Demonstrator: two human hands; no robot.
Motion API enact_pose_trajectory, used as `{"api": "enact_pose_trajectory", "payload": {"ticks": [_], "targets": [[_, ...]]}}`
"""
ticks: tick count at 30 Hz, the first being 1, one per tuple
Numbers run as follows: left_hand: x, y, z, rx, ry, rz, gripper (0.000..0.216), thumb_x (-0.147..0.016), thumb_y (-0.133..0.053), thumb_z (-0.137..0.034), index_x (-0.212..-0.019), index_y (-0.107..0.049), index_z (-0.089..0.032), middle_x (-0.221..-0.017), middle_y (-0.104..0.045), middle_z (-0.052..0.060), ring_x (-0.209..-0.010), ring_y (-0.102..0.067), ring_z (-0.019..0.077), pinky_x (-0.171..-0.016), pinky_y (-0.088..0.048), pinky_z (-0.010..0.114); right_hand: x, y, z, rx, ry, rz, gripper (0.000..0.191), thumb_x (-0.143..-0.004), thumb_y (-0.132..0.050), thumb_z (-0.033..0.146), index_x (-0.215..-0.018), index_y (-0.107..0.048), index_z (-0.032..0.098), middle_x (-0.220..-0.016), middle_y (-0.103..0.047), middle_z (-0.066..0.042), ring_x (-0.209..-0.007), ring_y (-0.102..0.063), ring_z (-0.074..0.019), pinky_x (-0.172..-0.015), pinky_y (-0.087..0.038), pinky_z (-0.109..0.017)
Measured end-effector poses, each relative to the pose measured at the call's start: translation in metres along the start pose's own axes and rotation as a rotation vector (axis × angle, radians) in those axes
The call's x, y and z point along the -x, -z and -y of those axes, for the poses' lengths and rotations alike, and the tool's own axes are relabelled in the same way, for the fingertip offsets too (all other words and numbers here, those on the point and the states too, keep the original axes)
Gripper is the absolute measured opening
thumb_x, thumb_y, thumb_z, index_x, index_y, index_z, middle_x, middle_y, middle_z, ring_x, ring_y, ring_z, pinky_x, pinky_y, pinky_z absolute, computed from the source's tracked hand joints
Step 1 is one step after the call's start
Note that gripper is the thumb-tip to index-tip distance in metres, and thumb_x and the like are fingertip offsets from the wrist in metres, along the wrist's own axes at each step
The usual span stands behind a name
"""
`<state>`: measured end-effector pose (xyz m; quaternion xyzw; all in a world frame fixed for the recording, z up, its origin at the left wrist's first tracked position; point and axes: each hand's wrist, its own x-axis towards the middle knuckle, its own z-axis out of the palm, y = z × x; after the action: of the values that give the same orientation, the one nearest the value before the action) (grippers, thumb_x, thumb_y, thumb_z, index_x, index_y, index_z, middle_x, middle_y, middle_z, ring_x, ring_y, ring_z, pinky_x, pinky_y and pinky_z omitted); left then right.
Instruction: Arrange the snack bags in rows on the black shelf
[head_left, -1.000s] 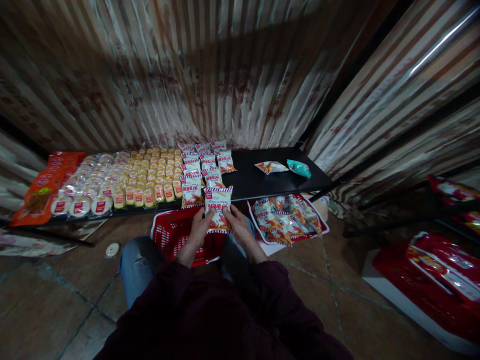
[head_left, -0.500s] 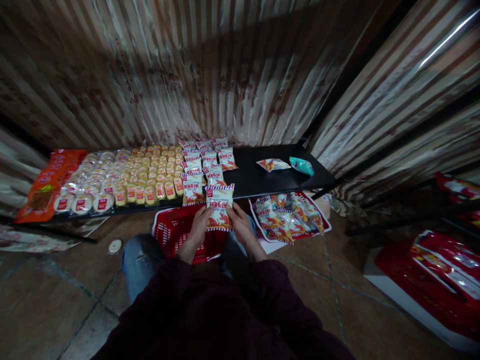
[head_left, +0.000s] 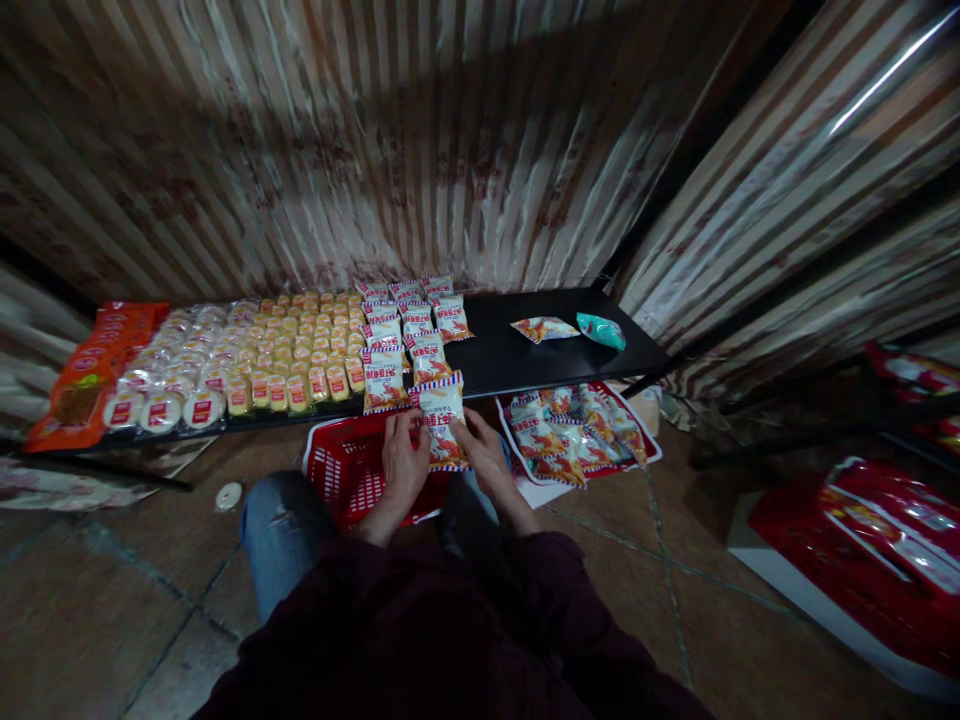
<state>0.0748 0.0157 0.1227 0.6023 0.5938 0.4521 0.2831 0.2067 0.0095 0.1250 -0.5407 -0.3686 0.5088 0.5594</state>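
Note:
Both hands hold a white snack packet [head_left: 442, 420] with red lettering and a striped border, just in front of the black shelf's front edge [head_left: 517, 385]. My left hand [head_left: 403, 463] grips its left side, fingers closed on it. My right hand [head_left: 484, 458] grips the right side the same way. Two columns of matching packets [head_left: 409, 335] lie on the shelf right beyond it. A red plastic basket [head_left: 345, 470] sits on the floor under my hands.
Rows of small yellow packets [head_left: 300, 350] and round white cakes [head_left: 172, 385] fill the shelf's left part, with orange bags [head_left: 82, 375] at the far left. Two loose packets [head_left: 574, 328] lie at the right. A red tray of snacks [head_left: 577, 430] and red boxes [head_left: 862, 550] stand on the tiled floor.
The packet has tilted a little and my left hand has slid lower along its left edge. It stays at the shelf's front edge.

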Motion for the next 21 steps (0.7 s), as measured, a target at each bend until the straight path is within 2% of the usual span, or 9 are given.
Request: {"api": "enact_pose_trajectory", "payload": {"ticks": [3,8,15,18,21], "targets": [[0.005,0.004,-0.004,0.040,0.053,0.042,0.022,-0.087,-0.047,-0.025,-0.103,-0.062,-0.020,-0.104,-0.062,0.009,-0.098,-0.060,0.0208,-0.092,-0.047,0.037,0.004,0.002,0.005,0.082,0.017,0.011,0.037,-0.075,-0.069,0.049,-0.104,-0.067,0.027,-0.095,-0.073,-0.003,-0.084,-0.067,-0.0221,-0.076,-0.054,-0.035],[0.004,0.012,-0.014,0.269,0.286,0.125,0.031,-0.088,-0.051,-0.037,-0.111,-0.063,-0.020,-0.115,-0.066,0.010,-0.109,-0.059,0.0254,-0.099,-0.041,0.040,0.009,0.000,0.015,0.105,0.047,0.075,0.038,-0.078,-0.064,0.051,-0.108,-0.066,0.028,-0.103,-0.071,-0.002,-0.095,-0.066,-0.0223,-0.079,-0.054,-0.034],[0.006,0.008,-0.018,0.837,0.490,0.158,0.048,-0.079,-0.068,-0.044,-0.121,-0.060,-0.022,-0.133,-0.059,0.007,-0.127,-0.050,0.0230,-0.107,-0.035,0.033,0.010,-0.005,0.016,0.187,0.173,0.083,0.032,-0.084,-0.058,0.045,-0.111,-0.065,0.029,-0.114,-0.069,-0.003,-0.108,-0.063,-0.0228,-0.092,-0.052,-0.038],[0.006,0.008,-0.021,1.042,0.581,0.168,0.052,-0.074,-0.074,-0.039,-0.120,-0.059,-0.020,-0.130,-0.061,0.008,-0.124,-0.053,0.0220,-0.104,-0.038,0.032,0.009,-0.004,0.012,0.266,0.261,0.082,0.031,-0.084,-0.057,0.038,-0.113,-0.065,0.029,-0.117,-0.067,-0.003,-0.110,-0.062,-0.0226,-0.097,-0.049,-0.040],[0.006,0.012,-0.027,1.130,0.630,0.196,0.053,-0.068,-0.080,-0.034,-0.115,-0.062,-0.019,-0.119,-0.067,0.008,-0.117,-0.058,0.0222,-0.100,-0.042,0.032,0.010,-0.003,0.011,0.342,0.347,0.074,0.028,-0.085,-0.055,0.032,-0.110,-0.067,0.030,-0.114,-0.068,-0.002,-0.110,-0.061,-0.0214,-0.099,-0.047,-0.041]]}}
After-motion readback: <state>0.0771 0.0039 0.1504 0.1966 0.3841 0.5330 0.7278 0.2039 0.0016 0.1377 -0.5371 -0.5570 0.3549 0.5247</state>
